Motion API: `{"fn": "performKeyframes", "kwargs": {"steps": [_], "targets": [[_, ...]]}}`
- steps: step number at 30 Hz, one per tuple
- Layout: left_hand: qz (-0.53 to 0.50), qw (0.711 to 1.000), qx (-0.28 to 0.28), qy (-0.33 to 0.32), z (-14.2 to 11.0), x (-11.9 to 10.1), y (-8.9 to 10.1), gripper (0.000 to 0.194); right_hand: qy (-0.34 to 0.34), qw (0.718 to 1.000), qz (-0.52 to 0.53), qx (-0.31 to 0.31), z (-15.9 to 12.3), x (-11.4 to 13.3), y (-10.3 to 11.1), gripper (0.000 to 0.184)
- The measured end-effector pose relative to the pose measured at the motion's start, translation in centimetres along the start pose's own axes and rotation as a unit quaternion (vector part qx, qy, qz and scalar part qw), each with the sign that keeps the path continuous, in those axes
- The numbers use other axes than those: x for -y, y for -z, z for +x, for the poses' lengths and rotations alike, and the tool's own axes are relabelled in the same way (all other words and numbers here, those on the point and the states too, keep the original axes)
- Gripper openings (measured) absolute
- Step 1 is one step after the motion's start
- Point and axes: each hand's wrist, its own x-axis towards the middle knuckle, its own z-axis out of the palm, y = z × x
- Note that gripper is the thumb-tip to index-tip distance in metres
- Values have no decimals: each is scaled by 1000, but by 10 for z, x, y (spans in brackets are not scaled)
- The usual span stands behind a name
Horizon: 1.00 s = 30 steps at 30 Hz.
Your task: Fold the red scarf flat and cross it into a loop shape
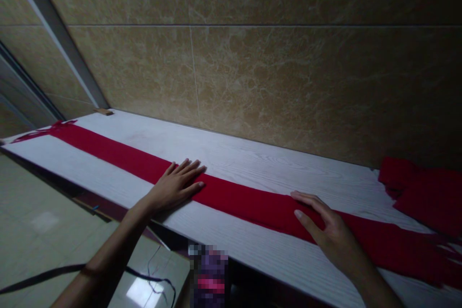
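A long red scarf [245,200] with fringed ends lies flat in a narrow strip along a white wood-grain table [224,149]. My left hand [179,184] rests palm down across the strip left of its middle, fingers spread. Farther right, my right hand [322,221] lies on the same scarf, its fingers stretched toward the far edge and the thumb apart. Neither hand grips the cloth. The left fringe reaches the table's far left end; the right fringe runs to the picture's edge.
More red cloth [422,192] is heaped at the table's right back. A tiled wall [252,77] borders the table behind. A small brown block [104,111] sits at the back left corner. Below, a dark cable [54,272] crosses over the tiled floor [43,216]; a blurred patch covers something near the front edge.
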Motion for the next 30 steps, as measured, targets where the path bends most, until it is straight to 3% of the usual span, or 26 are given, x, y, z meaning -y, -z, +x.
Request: {"fn": "performKeyframes", "kwargs": {"steps": [16,30], "targets": [[5,1000,3,3,1,-1,2,72,81,991,-101,-39,-4,0,-3,28],[7,1000,-3,1,2,0,1,71,44,994,-95,-21,-4,-1,-4,36]]}}
